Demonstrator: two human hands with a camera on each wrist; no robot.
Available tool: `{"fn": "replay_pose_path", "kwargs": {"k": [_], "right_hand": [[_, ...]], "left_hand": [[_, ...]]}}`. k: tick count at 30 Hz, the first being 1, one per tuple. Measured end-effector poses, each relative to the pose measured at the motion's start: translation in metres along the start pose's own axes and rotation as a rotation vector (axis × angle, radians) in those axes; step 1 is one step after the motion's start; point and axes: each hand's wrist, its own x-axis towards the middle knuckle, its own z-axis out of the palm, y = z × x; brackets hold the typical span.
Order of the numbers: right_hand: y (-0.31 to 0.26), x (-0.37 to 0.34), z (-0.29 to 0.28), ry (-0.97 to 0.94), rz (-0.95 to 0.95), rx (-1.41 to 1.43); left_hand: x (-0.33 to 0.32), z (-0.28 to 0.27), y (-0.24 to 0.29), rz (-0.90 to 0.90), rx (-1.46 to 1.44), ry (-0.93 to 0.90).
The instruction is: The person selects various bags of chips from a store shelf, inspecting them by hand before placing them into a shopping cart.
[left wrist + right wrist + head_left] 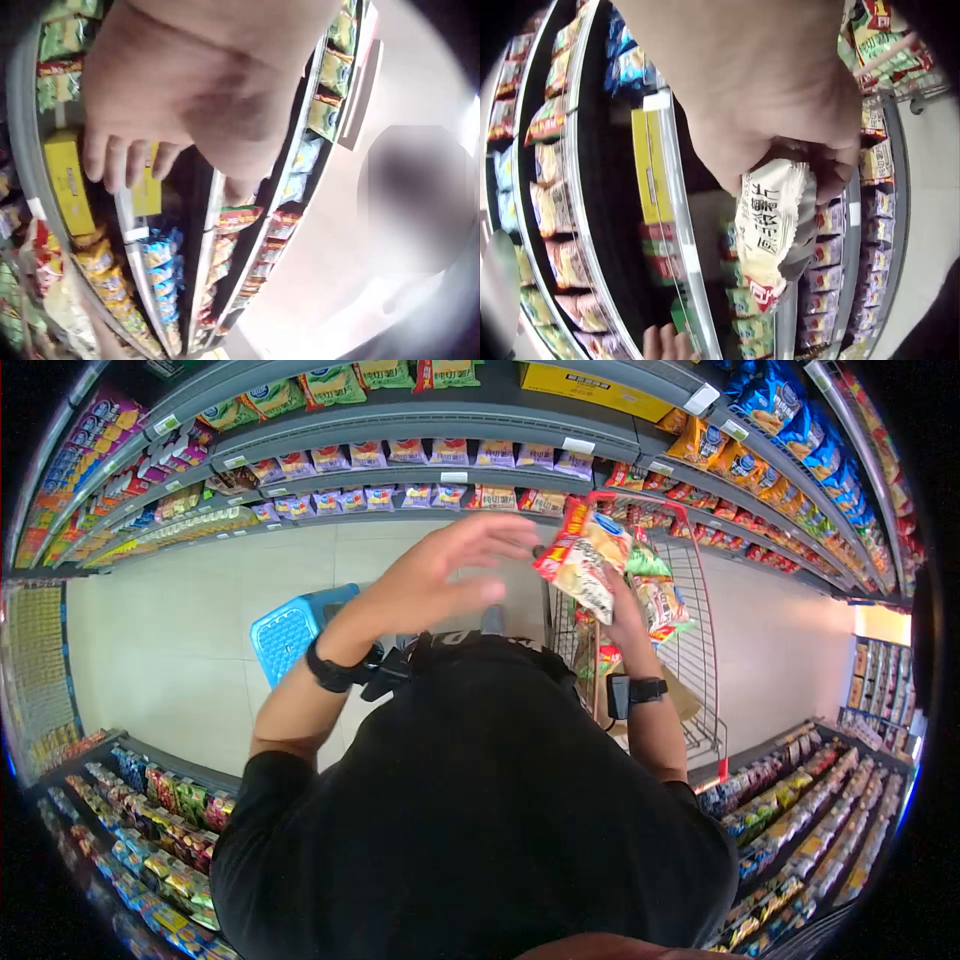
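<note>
My right hand (pixel 628 612) grips a cream-and-red bag of potato chips (pixel 583 578) above the shopping cart. In the right wrist view the bag (pixel 769 225) hangs from the curled fingers, its printed front partly creased. To the left of the bag, my left hand (pixel 435 575) is raised in the air, holding nothing. Its fingers are spread and loosely bent, pointing towards the bag. The left wrist view shows the left palm (pixel 187 97) in front of the shelves. The bag's far side is hidden.
The wire shopping cart (pixel 712 660) with red edges stands at the right and carries more snack bags (pixel 660 605). A blue step stool (pixel 285 640) is on the floor at the left. Shelves of chip bags (pixel 405 452) curve ahead, with a yellow box (pixel 595 395) up high.
</note>
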Motion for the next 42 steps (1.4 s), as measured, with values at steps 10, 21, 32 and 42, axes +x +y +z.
{"fn": "replay_pose_path", "kwargs": {"k": [10,21,32,42], "right_hand": [[-0.069,0.101,-0.176,0.12,0.002,-0.093],[-0.023,0.141,-0.227,0.292,0.09,0.077],[-0.003,0.117,-0.17,0.393,-0.215,-0.299],[0.091,0.136,-0.112,0.451,-0.192,-1.344]], "left_hand": [[0.08,0.127,0.115,0.795,-0.459,-0.627],[0.084,0.128,0.117,0.745,-0.446,-0.688],[0.008,0.084,0.128,0.738,-0.329,-0.673],[-0.17,-0.093,-0.07,0.034,-0.042,0.344]]}}
